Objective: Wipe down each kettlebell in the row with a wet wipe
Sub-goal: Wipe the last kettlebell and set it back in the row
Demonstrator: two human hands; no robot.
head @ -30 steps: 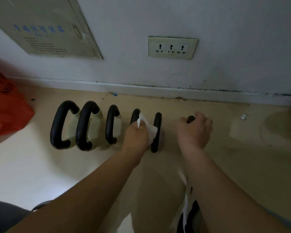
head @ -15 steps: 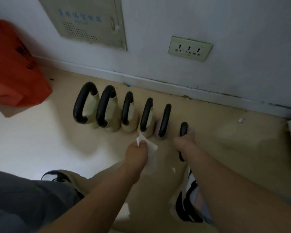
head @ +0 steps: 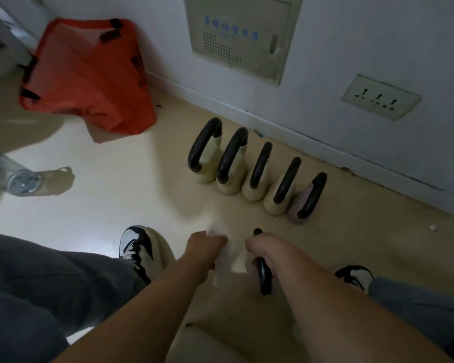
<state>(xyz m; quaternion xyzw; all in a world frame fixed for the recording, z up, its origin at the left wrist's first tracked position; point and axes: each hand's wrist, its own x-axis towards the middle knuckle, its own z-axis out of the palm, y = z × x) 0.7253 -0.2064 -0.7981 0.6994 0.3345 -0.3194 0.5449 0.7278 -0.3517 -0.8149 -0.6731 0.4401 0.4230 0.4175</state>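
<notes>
**Five kettlebells in row by wall; sixth held clear of it**

Five kettlebells stand side by side on the beige floor (head: 116, 195) along the wall (head: 364, 35): four cream-bodied ones, from the far kettlebell (head: 205, 151) to the fourth kettlebell (head: 282, 189), and a pinkish kettlebell (head: 308, 199) at the near end. All have black handles and stand upright, close together.

The right hand (head: 264, 248) is wrapped in a fist around the black handle of a sixth kettlebell (head: 263, 277), which sits apart from the row, nearer the person, between the two shoes. Its body is hidden behind hand and wipe.

The left hand (head: 206, 246) has its fingers curled shut on a white wet wipe (head: 227, 260); the wipe hangs between the two hands, just beside the held handle. Contact with the handle cannot be confirmed.

Also noted: orange bag (head: 89, 74) against the wall, wall panel (head: 240, 35), socket plate (head: 380, 96), left shoe (head: 142, 248), right shoe (head: 355, 277).
</notes>
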